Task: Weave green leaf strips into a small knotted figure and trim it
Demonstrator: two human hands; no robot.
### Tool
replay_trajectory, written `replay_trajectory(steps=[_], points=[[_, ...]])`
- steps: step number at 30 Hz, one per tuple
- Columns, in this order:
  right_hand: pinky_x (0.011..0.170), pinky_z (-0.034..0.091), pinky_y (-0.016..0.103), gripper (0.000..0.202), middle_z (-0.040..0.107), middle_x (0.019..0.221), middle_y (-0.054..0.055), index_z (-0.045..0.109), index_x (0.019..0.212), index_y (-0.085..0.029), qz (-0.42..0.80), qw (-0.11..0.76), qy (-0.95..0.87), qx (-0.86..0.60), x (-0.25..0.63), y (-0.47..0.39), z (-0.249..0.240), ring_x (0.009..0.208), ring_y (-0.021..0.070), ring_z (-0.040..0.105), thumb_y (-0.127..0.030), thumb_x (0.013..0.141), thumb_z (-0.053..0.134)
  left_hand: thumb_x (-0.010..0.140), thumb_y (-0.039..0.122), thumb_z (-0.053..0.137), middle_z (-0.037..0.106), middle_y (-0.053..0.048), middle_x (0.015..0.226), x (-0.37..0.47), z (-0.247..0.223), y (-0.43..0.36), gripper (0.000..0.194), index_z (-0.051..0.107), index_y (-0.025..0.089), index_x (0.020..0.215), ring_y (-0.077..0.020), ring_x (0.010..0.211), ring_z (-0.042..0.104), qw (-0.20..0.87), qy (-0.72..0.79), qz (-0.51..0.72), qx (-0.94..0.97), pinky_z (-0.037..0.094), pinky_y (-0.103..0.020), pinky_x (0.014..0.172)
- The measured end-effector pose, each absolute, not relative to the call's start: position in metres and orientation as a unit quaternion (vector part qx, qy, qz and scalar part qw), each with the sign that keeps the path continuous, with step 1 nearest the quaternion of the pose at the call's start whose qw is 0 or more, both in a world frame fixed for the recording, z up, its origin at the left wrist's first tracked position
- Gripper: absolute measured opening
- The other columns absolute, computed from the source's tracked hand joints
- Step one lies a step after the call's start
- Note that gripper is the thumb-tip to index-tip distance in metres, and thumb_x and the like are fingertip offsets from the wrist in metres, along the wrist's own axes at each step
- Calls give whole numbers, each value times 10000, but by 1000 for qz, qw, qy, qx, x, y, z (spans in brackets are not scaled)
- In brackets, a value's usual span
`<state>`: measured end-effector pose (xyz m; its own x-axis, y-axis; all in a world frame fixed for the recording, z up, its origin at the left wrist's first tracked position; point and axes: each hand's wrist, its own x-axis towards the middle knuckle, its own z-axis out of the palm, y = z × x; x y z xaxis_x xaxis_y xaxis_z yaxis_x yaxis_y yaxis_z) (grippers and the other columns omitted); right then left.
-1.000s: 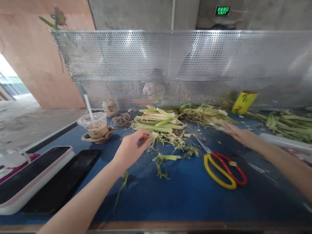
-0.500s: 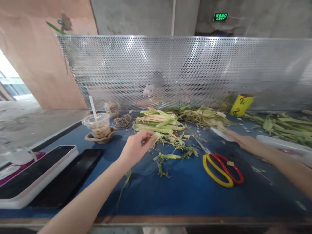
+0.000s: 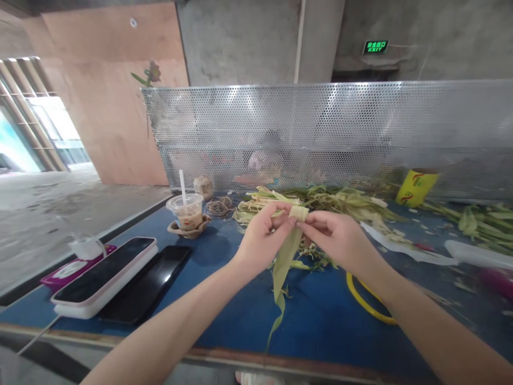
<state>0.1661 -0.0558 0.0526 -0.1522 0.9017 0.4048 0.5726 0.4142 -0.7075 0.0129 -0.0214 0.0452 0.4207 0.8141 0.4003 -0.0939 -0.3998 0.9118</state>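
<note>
My left hand (image 3: 269, 235) pinches the upper end of a long pale-green corn husk (image 3: 284, 267) that looks folded at the top. Against the other edge of that end, my right hand (image 3: 334, 235) pinches too, with its fingertips close to the left ones. The husk's narrow tail hangs down towards the table's front edge. Behind both hands lies a pile of pale stalks and husks (image 3: 254, 206), partly hidden. Scissors with a yellow handle (image 3: 371, 305) rest below my right hand, mostly covered by the forearm.
On the left are an iced drink cup (image 3: 188, 218) in a cardboard holder, a coil of twine (image 3: 220, 207), a black phone (image 3: 148, 286) and a white-cased phone (image 3: 108, 272). A yellow roll (image 3: 417, 188) and more leaves (image 3: 484, 222) lie right. Perforated metal panel (image 3: 224, 123) behind.
My right hand has come from the right side of the table to meet my left hand at the husk. The husk is now raised and upright in front of me. The view has shifted left.
</note>
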Motion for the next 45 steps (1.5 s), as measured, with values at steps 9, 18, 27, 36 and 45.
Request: replay_trajectory(steps=[9,18,27,36,45], points=[[469,392,204,159,622,600,0,583,667,-175,323,375,-720,-486,166,-27,35,477,81,488,-228,786,491,846,225,463,632,20,595,-3,20,9,168,545,176,984,-90,505,549,438,266,409,755,411,-191,505],[566,430,230,153,576,636,-12,585,733,-179,327,331,-745,-477,171,-30,13,595,109,545,-202,816,459,807,259,540,686,8,769,-8,3,11,233,590,221,1032,-94,566,585,258,306,345,849,452,-205,572],[603,393,228,223,588,664,1,574,734,-175,338,339,-751,-456,177,-35,12,619,105,508,-266,876,429,843,167,480,699,-20,816,-4,0,5,200,616,171,988,-90,626,611,165,261,398,864,482,-184,587],[542,358,225,347,582,625,4,574,704,-176,343,331,-750,-459,176,-37,11,561,100,473,-418,890,409,813,95,478,659,-26,720,-3,-1,0,172,639,150,792,-81,584,570,146,203,446,859,474,-186,565],[540,352,204,286,544,596,-23,531,648,-179,259,323,-789,-454,177,-42,13,551,83,487,-308,884,436,753,309,634,627,-10,660,-2,4,-2,212,600,128,858,-79,499,549,532,266,374,711,471,-185,440]])
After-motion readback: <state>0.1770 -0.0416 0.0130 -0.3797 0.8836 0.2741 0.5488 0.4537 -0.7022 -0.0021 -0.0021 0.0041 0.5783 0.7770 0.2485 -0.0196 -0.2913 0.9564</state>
